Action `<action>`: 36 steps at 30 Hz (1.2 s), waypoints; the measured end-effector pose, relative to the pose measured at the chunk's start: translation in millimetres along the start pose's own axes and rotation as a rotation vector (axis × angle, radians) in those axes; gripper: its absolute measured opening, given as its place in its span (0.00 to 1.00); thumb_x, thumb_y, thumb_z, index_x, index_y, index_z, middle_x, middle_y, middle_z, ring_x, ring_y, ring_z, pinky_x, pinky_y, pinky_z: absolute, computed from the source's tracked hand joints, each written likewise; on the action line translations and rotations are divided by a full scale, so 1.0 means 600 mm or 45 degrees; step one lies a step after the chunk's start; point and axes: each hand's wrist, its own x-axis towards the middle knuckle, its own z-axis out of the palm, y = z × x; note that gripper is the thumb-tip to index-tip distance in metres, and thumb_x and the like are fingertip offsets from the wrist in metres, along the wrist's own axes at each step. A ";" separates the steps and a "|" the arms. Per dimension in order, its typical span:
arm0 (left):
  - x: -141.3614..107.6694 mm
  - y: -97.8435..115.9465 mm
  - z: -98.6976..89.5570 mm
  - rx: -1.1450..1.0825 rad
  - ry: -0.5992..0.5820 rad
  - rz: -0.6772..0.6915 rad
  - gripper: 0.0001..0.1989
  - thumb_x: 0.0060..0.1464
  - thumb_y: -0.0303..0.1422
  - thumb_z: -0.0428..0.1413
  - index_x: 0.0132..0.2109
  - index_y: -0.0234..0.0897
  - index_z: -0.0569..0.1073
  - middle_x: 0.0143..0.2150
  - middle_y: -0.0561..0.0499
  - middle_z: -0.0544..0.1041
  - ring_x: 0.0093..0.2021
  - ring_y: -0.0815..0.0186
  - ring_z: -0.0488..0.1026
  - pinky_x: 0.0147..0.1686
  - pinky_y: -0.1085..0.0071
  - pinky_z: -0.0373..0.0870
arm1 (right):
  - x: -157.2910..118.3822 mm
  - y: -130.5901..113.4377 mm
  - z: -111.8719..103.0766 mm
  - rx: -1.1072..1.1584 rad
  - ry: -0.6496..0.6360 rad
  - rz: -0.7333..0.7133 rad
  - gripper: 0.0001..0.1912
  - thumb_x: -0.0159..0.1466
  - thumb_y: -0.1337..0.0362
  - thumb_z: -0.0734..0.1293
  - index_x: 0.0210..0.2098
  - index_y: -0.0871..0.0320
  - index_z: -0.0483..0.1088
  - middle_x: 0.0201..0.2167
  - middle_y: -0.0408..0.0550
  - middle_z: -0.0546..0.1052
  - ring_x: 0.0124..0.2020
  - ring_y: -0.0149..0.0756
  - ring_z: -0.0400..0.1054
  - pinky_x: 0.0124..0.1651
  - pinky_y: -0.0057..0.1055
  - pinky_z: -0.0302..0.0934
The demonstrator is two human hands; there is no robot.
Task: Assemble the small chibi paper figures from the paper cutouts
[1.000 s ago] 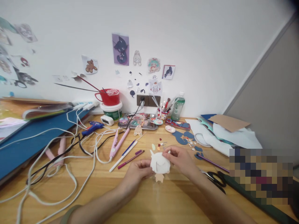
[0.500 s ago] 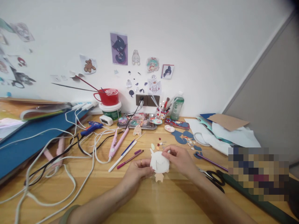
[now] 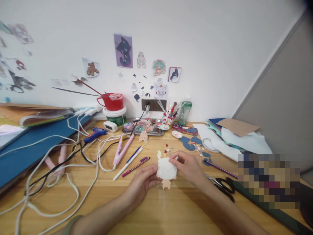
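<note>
A small paper cutout figure [image 3: 166, 168], with a white head and a peach body, is held above the wooden desk. My left hand [image 3: 146, 178] is closed at its left edge, the fingers partly behind the head. With thumb and fingertips pinched, my right hand [image 3: 187, 165] grips the upper right of the head. A pale green leaf-like scrap [image 3: 159, 153] shows just above the figure. Tiny paper bits, including an orange scrap [image 3: 165, 155], lie behind it. To the left rest a capped-off magenta pen [image 3: 133, 169] and a white pen [image 3: 127, 164].
On the left are a pink hair straightener [image 3: 123, 151], a blue glue gun [image 3: 96, 134] and tangled white cables [image 3: 77, 192]. Scissors [image 3: 223, 186] and a purple pen [image 3: 221, 168] lie on the right. Behind stand a metal tray [image 3: 156, 133], a red cup [image 3: 113, 102] and a bottle [image 3: 185, 112].
My left thumb has shifted up from the front of the head toward its left edge. The white layer on the head now looks flatter and smoother. My right hand keeps its pinch.
</note>
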 end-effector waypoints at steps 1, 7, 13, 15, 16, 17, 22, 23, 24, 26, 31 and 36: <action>0.000 -0.001 0.000 0.004 0.005 0.002 0.12 0.47 0.36 0.59 0.36 0.30 0.76 0.33 0.45 0.76 0.33 0.68 0.71 0.34 0.75 0.66 | 0.000 0.001 0.001 0.002 0.000 -0.002 0.06 0.56 0.61 0.64 0.28 0.56 0.70 0.23 0.41 0.72 0.24 0.32 0.64 0.28 0.27 0.56; -0.001 -0.002 0.006 0.023 0.051 0.028 0.13 0.45 0.38 0.61 0.32 0.31 0.75 0.29 0.48 0.75 0.29 0.70 0.69 0.30 0.76 0.67 | 0.000 -0.004 0.006 0.018 -0.013 -0.004 0.05 0.55 0.62 0.64 0.27 0.56 0.69 0.23 0.41 0.72 0.24 0.31 0.64 0.28 0.27 0.56; -0.001 0.002 0.013 0.060 0.090 0.014 0.13 0.41 0.37 0.64 0.29 0.30 0.74 0.29 0.47 0.75 0.28 0.69 0.70 0.29 0.76 0.67 | -0.002 -0.009 0.007 0.064 -0.013 0.050 0.06 0.54 0.61 0.65 0.26 0.56 0.70 0.21 0.41 0.71 0.23 0.31 0.62 0.27 0.28 0.54; -0.001 0.003 0.015 0.073 0.093 0.012 0.13 0.41 0.36 0.64 0.29 0.29 0.74 0.30 0.46 0.76 0.30 0.68 0.71 0.30 0.75 0.67 | -0.001 -0.006 0.009 0.103 -0.018 0.063 0.06 0.54 0.61 0.65 0.26 0.57 0.70 0.20 0.41 0.69 0.23 0.31 0.61 0.27 0.27 0.54; -0.001 0.003 0.015 0.077 0.093 0.015 0.13 0.41 0.36 0.64 0.30 0.29 0.74 0.30 0.45 0.76 0.30 0.67 0.71 0.31 0.75 0.67 | -0.001 -0.003 0.010 0.132 -0.024 0.070 0.07 0.54 0.60 0.65 0.27 0.57 0.70 0.20 0.41 0.69 0.23 0.31 0.61 0.26 0.27 0.54; -0.001 0.003 0.015 0.079 0.093 0.020 0.13 0.41 0.36 0.63 0.30 0.29 0.74 0.31 0.45 0.76 0.31 0.67 0.71 0.31 0.75 0.67 | 0.000 -0.001 0.011 0.167 -0.034 0.077 0.08 0.54 0.59 0.65 0.28 0.57 0.69 0.21 0.40 0.69 0.23 0.30 0.61 0.26 0.27 0.55; -0.001 -0.001 0.013 0.075 0.118 0.047 0.12 0.41 0.36 0.63 0.29 0.30 0.74 0.31 0.46 0.76 0.31 0.68 0.71 0.32 0.76 0.67 | -0.002 0.008 0.011 0.327 -0.141 0.124 0.19 0.59 0.48 0.59 0.37 0.57 0.68 0.24 0.42 0.71 0.24 0.31 0.64 0.27 0.28 0.59; -0.001 -0.001 0.013 0.074 0.128 0.051 0.12 0.41 0.36 0.63 0.29 0.30 0.74 0.30 0.46 0.76 0.31 0.68 0.71 0.32 0.76 0.67 | -0.003 0.009 0.008 0.345 -0.173 0.135 0.21 0.59 0.46 0.58 0.36 0.57 0.69 0.24 0.43 0.71 0.24 0.31 0.64 0.27 0.28 0.60; -0.001 -0.002 0.012 0.072 0.136 0.054 0.12 0.41 0.36 0.63 0.29 0.30 0.74 0.30 0.47 0.76 0.31 0.68 0.71 0.32 0.76 0.67 | -0.006 0.010 0.006 0.359 -0.208 0.146 0.22 0.58 0.45 0.59 0.34 0.58 0.69 0.23 0.43 0.71 0.23 0.31 0.64 0.27 0.28 0.60; 0.000 -0.003 0.011 0.068 0.147 0.058 0.12 0.40 0.36 0.64 0.30 0.30 0.74 0.30 0.47 0.76 0.32 0.68 0.71 0.32 0.76 0.67 | -0.012 0.012 0.001 0.378 -0.282 0.174 0.22 0.56 0.45 0.61 0.30 0.58 0.70 0.21 0.43 0.71 0.22 0.31 0.64 0.27 0.28 0.60; 0.002 -0.005 0.010 0.071 0.136 0.058 0.12 0.42 0.36 0.63 0.30 0.30 0.74 0.30 0.47 0.76 0.33 0.67 0.71 0.34 0.75 0.67 | -0.023 0.020 -0.001 0.411 -0.382 0.224 0.20 0.52 0.46 0.66 0.26 0.59 0.70 0.18 0.41 0.69 0.21 0.29 0.63 0.26 0.27 0.58; 0.004 -0.006 0.011 0.079 0.126 0.060 0.13 0.42 0.37 0.63 0.30 0.30 0.74 0.29 0.47 0.76 0.32 0.68 0.71 0.33 0.76 0.67 | -0.023 0.024 0.005 0.468 -0.375 0.215 0.19 0.53 0.48 0.66 0.24 0.60 0.67 0.18 0.41 0.68 0.20 0.28 0.62 0.27 0.27 0.57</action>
